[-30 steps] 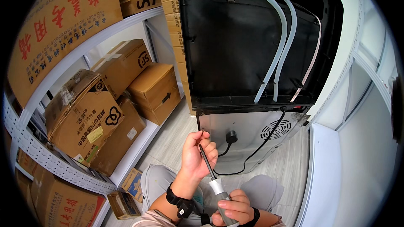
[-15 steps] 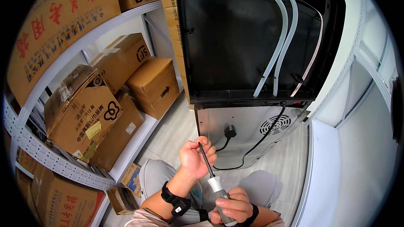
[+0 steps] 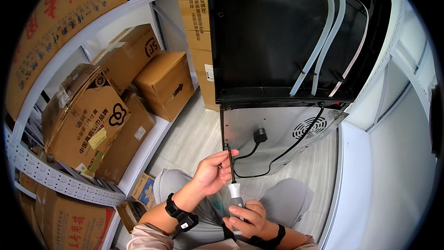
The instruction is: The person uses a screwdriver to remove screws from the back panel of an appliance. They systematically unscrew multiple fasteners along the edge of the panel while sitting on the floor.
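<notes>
My right hand (image 3: 249, 218) is wrapped round the grey and white handle of a screwdriver (image 3: 235, 190), whose dark shaft points away from me. The tip meets the left edge of a grey metal back panel (image 3: 277, 150), low on a tall black appliance. Just below that tip, my left hand (image 3: 213, 173) is closed, with its thumb and fingers around the shaft. Any screw at the tip is too small to make out. On the panel are a black plug (image 3: 260, 134) with its cord and a round vent grille (image 3: 309, 128).
Above the panel is the appliance's open black back (image 3: 263, 41), with two pale hoses (image 3: 319, 46). A shelf rack (image 3: 64, 176) with cardboard boxes (image 3: 164, 85) stands at left. A tall carton (image 3: 196, 55) touches the appliance's left side. A white frame (image 3: 354, 166) runs along the right.
The screwdriver has moved up and stands straighter, its tip now at the panel's edge. My left fingers have shifted from the tip to the shaft. The view has shifted slightly.
</notes>
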### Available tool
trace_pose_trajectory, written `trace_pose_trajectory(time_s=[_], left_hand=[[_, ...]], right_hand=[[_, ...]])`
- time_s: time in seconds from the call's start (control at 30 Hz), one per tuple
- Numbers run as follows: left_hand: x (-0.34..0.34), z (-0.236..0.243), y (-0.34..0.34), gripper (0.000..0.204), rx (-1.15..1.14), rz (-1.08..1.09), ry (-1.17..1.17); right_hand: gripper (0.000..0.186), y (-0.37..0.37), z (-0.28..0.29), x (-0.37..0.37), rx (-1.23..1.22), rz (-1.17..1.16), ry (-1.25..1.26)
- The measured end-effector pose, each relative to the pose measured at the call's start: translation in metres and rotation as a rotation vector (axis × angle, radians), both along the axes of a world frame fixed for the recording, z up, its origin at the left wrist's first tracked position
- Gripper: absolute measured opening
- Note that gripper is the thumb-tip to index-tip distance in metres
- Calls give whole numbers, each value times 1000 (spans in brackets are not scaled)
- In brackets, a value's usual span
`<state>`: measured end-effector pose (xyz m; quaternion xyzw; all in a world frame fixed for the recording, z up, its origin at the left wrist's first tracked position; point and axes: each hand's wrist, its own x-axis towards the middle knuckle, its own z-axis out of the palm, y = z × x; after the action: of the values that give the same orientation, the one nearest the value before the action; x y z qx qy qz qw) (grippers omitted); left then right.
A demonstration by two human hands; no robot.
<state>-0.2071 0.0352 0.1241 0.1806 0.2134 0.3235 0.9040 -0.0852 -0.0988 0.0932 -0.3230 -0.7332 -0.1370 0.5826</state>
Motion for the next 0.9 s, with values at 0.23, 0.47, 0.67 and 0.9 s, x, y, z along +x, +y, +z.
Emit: trace_pose_trajectory(time_s=[0.23, 0.47, 0.67, 0.9], left_hand=[[-6, -6, -1, 32, 102, -3, -151], [-8, -7, 0, 29, 146, -15, -1], [-3, -7, 1, 30, 169, -22, 18], [-4, -12, 2, 31, 148, 6, 19]], right_hand=[[39, 8, -13, -8, -1, 56, 28], [38, 10, -18, -14, -14, 36, -19], [37, 12, -22, -13, -6, 28, -29], [36, 13, -21, -14, -28, 33, -16]])
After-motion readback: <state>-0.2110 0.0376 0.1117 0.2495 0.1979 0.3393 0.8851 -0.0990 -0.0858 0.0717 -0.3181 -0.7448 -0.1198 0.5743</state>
